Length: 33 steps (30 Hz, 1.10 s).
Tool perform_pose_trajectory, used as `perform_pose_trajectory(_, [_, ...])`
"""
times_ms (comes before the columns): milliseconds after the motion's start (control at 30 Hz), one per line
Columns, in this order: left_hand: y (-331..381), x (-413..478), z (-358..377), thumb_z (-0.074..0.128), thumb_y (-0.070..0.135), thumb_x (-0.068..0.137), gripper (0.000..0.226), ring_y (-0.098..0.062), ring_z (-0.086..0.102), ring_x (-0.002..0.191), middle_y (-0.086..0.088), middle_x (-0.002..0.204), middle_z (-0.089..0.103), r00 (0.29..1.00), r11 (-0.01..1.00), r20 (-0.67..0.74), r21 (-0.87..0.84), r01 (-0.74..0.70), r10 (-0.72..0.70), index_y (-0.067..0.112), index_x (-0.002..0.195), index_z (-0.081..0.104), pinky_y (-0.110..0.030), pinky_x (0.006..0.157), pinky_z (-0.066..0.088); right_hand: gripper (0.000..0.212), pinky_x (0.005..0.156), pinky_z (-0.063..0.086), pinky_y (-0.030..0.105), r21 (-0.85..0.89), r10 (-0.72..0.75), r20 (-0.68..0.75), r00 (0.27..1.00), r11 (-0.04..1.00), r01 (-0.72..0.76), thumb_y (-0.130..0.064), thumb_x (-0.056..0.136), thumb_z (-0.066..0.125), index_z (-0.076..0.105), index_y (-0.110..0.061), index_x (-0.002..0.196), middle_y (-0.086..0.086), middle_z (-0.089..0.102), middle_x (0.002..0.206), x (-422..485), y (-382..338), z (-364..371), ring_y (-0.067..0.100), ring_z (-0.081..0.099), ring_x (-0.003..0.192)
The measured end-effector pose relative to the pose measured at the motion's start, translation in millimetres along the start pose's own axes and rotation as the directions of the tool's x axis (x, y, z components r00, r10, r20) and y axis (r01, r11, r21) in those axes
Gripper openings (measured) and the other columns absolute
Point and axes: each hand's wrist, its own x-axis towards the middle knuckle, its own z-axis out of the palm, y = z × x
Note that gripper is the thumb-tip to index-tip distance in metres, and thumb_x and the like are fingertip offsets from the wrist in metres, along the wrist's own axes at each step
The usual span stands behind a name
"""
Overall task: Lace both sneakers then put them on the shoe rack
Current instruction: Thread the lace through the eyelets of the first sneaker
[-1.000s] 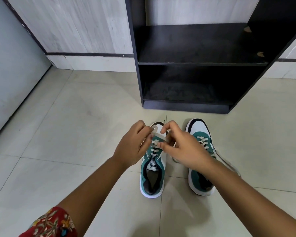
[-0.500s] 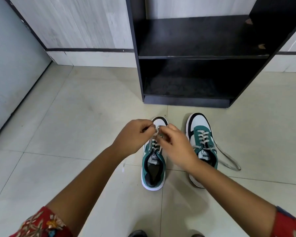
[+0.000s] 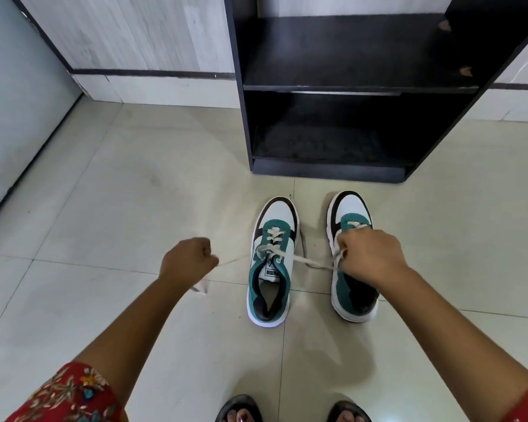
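Note:
Two white, teal and black sneakers stand side by side on the tiled floor, toes toward the rack. The left sneaker (image 3: 272, 263) has a cream lace (image 3: 272, 249) threaded through its lower eyelets, with both ends pulled out sideways. My left hand (image 3: 189, 261) is a fist to the left of that shoe, gripping one lace end, whose tip dangles below. My right hand (image 3: 369, 257) hovers over the right sneaker (image 3: 351, 269) and grips the other end, stretched taut between the shoes. The right sneaker's laces are mostly hidden by my hand.
A black shoe rack (image 3: 342, 86) with two open shelves stands on the floor just beyond the sneakers. A pale wall with a dark skirting line runs behind it, and a grey panel (image 3: 16, 102) closes the left side. My sandalled feet (image 3: 290, 409) show at the bottom edge.
Both hands were together over the left sneaker's laces. They have pulled apart, left hand leftward and right hand over the right sneaker, drawing the lace ends out taut.

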Motion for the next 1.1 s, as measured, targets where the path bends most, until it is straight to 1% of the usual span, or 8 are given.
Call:
perform_pose_trajectory(100, [-9, -6, 13, 0.059, 0.031, 0.078, 0.025, -0.021, 0.062, 0.095, 0.004, 0.105, 0.066, 0.991, 0.969, 0.066, 0.215, -0.125, 0.113, 0.027, 0.103, 0.060, -0.030, 0.077, 0.043, 0.034, 0.076, 0.037, 0.030, -0.172, -0.105, 0.078, 0.991, 0.978, 0.118, -0.015, 0.077, 0.053, 0.057, -0.023, 0.110, 0.004, 0.060, 0.114, -3, -13, 10, 0.025, 0.054, 0.108])
perform_pose_trajectory(167, [-2, -6, 20, 0.053, 0.032, 0.085, 0.034, -0.022, 0.059, 0.105, 0.002, 0.119, 0.063, 0.952, 0.951, -0.012, 0.046, -0.305, 0.306, 0.027, 0.117, 0.059, -0.032, 0.086, 0.044, 0.031, 0.077, 0.041, 0.032, -0.126, -0.154, 0.028, 0.988, 0.980, 0.156, -0.021, 0.081, 0.052, 0.060, -0.021, 0.111, 0.004, 0.062, 0.112, 1, -25, 16, 0.025, 0.054, 0.107])
perform_pose_trajectory(300, [20, -9, 26, 0.054, 0.034, 0.082, 0.026, -0.011, 0.056, 0.106, 0.011, 0.116, 0.062, 0.897, 0.857, -0.003, -0.292, -0.424, 0.443, 0.029, 0.105, 0.066, -0.032, 0.092, 0.045, 0.034, 0.068, 0.045, 0.030, 0.255, -0.193, 0.014, 0.981, 0.949, 0.183, -0.052, 0.084, 0.049, 0.062, -0.022, 0.092, -0.002, 0.067, 0.093, 11, -55, 33, 0.020, 0.061, 0.089])
perform_pose_trajectory(567, [27, -18, 31, 0.055, 0.018, 0.090, 0.015, -0.003, 0.057, 0.086, 0.008, 0.101, 0.067, 0.863, 0.840, -0.092, -0.199, -0.505, 0.497, 0.020, 0.104, 0.061, -0.012, 0.074, 0.041, 0.021, 0.052, 0.043, 0.020, 0.763, -0.154, -0.022, 0.988, 0.636, 0.116, -0.032, 0.081, 0.067, 0.055, -0.027, 0.065, -0.006, 0.058, 0.057, 11, -41, 49, 0.005, 0.055, 0.051])
perform_pose_trajectory(633, [29, -19, 32, 0.058, 0.018, 0.089, 0.019, -0.006, 0.058, 0.088, 0.005, 0.097, 0.066, 0.861, 0.835, -0.101, -0.209, -0.509, 0.499, 0.019, 0.107, 0.063, -0.008, 0.071, 0.039, 0.006, 0.049, 0.041, 0.017, 0.745, -0.174, -0.010, 0.985, 0.656, 0.124, -0.030, 0.084, 0.064, 0.060, -0.025, 0.084, -0.006, 0.062, 0.061, 9, -37, 46, 0.003, 0.057, 0.049])
perform_pose_trajectory(767, [30, -16, 31, 0.049, 0.031, 0.089, 0.016, -0.011, 0.058, 0.083, 0.005, 0.092, 0.064, 0.816, 0.811, -0.127, -0.100, -0.577, 0.564, 0.021, 0.092, 0.061, -0.033, 0.072, 0.051, 0.028, 0.064, 0.043, 0.032, 0.406, -0.319, 0.015, 0.948, 0.868, 0.286, -0.044, 0.090, 0.049, 0.058, -0.017, 0.091, -0.001, 0.063, 0.077, 13, -48, 45, 0.018, 0.058, 0.072])
perform_pose_trajectory(1000, [23, -18, 25, 0.044, 0.009, 0.092, 0.033, -0.011, 0.060, 0.084, 0.011, 0.089, 0.063, 0.862, 0.831, -0.109, -0.231, -0.506, 0.495, 0.024, 0.117, 0.061, -0.025, 0.077, 0.047, 0.024, 0.067, 0.047, 0.035, 0.679, -0.274, 0.031, 0.961, 0.712, 0.181, -0.026, 0.096, 0.041, 0.054, -0.016, 0.079, 0.006, 0.064, 0.076, 15, -35, 42, 0.021, 0.058, 0.066])
perform_pose_trajectory(1100, [30, -17, 28, 0.047, 0.030, 0.089, 0.032, -0.008, 0.059, 0.089, 0.016, 0.091, 0.059, 0.876, 0.833, -0.036, -0.294, -0.469, 0.480, 0.031, 0.117, 0.062, -0.026, 0.077, 0.048, 0.020, 0.063, 0.044, 0.034, 0.614, -0.311, 0.121, 0.943, 0.770, 0.175, -0.027, 0.095, 0.040, 0.055, -0.014, 0.091, 0.009, 0.067, 0.084, 15, -45, 47, 0.022, 0.058, 0.068])
